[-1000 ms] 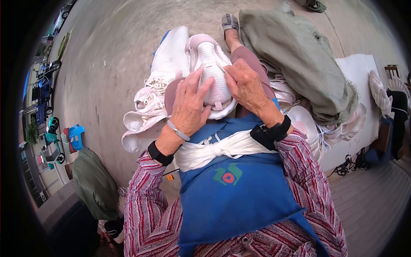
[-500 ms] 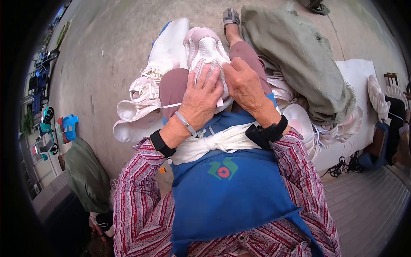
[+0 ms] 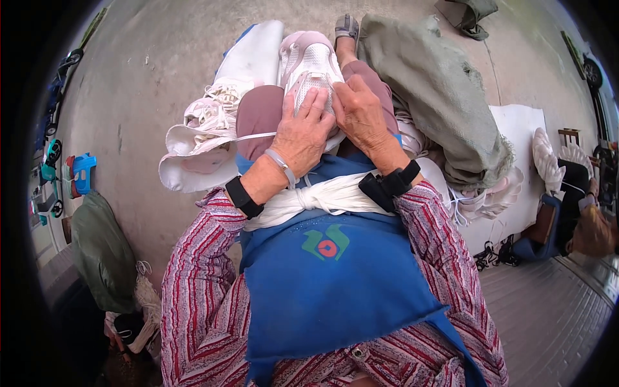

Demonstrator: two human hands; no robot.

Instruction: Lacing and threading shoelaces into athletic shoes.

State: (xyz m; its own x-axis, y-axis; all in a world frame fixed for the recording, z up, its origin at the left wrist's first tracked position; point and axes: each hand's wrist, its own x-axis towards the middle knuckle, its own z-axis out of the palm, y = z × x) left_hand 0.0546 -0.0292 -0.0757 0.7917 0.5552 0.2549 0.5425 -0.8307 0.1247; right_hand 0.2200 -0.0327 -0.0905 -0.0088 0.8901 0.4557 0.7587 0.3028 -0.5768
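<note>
A white and pink sneaker lies over my lap, its toe pointing away from me. My left hand grips it from above, fingers laid over the tongue and the thumb along its left side. At the right edge of the lace opening, my right hand is closed in a pinch; what sits between the fingertips is too small to make out. A white shoelace runs leftward from under my left hand across my knee. A bundle of white laces is tied around my waist over a blue apron.
Several white and pink shoes are heaped left of my knee. A grey-green sack covers more shoes on the right, beside a white sheet. Another person sits at the far right. A dark green sack stands at the lower left.
The whole view has shifted a little, bringing more of the right side into sight. Both hands stay at the sneaker, and my left fingers have drawn closer together.
</note>
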